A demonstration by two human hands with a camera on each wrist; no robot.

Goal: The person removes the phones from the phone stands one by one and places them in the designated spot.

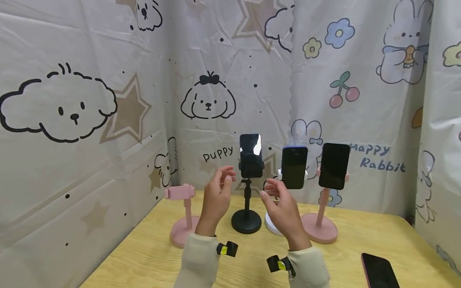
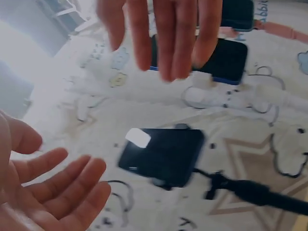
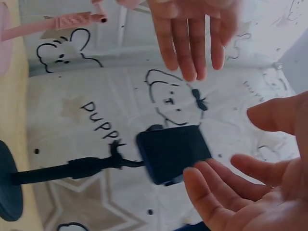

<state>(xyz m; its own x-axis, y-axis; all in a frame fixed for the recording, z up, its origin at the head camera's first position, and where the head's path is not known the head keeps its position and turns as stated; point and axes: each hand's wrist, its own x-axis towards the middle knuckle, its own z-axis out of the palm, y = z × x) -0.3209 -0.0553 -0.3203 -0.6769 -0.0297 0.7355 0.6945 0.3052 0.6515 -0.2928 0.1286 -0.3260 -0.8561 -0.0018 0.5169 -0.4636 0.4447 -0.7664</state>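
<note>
A black phone (image 1: 251, 156) sits upright in the clamp of a black phone stand (image 1: 246, 222). My left hand (image 1: 217, 196) is raised to the left of that stand, its fingers loosely bent and holding nothing. On the other side, my right hand (image 1: 284, 206) hovers in front of a white phone stand (image 1: 272, 226), palm turned inward, also holding nothing. In the left wrist view the black phone (image 2: 168, 156) lies between the two hands, apart from both. The right wrist view has the right fingertips (image 3: 195, 180) overlapping the lower edge of the phone (image 3: 168, 149).
The white stand bears a blue-edged phone (image 1: 294, 168). Right of it, a pink stand (image 1: 320, 230) carries another dark phone (image 1: 334, 166). At the left stands a pink stand with a bare clamp (image 1: 180, 192). A phone (image 1: 381, 272) lies flat at the table's front right. Printed curtains surround the table (image 1: 248, 260).
</note>
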